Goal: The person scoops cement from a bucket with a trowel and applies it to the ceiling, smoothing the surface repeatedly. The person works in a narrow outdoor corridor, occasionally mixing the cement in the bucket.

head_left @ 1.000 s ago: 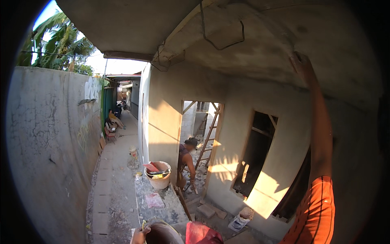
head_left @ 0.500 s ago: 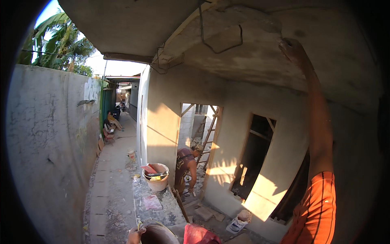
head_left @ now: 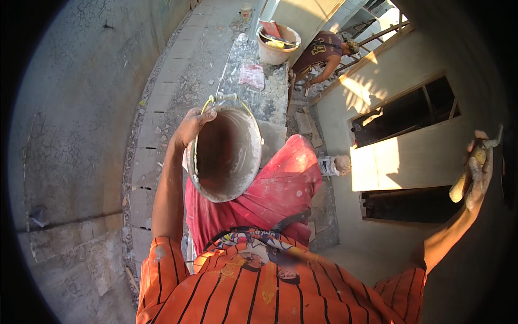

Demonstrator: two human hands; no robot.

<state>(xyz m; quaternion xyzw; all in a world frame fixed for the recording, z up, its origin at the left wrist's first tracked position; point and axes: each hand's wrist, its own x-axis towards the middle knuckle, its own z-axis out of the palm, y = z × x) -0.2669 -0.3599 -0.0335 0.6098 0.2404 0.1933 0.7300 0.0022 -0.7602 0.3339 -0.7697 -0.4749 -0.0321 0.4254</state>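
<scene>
My left hand (head_left: 195, 125) is closed on the rim of a grey bucket (head_left: 253, 156), beside the base of its yellowish bail handle. The bucket tilts so its mouth faces me, against my red trousers. Its inside walls carry pale smears, and the inside is shadowed and brownish. Out at the far right, my right hand (head_left: 477, 178) is wrapped round the worn yellow handle of a trowel (head_left: 459, 186). A bent metal shank sticks out past the fingers; the blade is hard to make out in the dark.
A second bucket (head_left: 273, 54) with tools stands on a dusty ledge, near a pinkish packet (head_left: 251, 76). A white pail (head_left: 330, 166) sits below on the right. A co-worker (head_left: 322, 51) bends in the doorway. A high wall (head_left: 81, 108) runs along the left.
My view has tipped down from the ceiling to the bucket. My right arm, raised to the ceiling before, is now lower and out to the right. The left hand stays at the bucket.
</scene>
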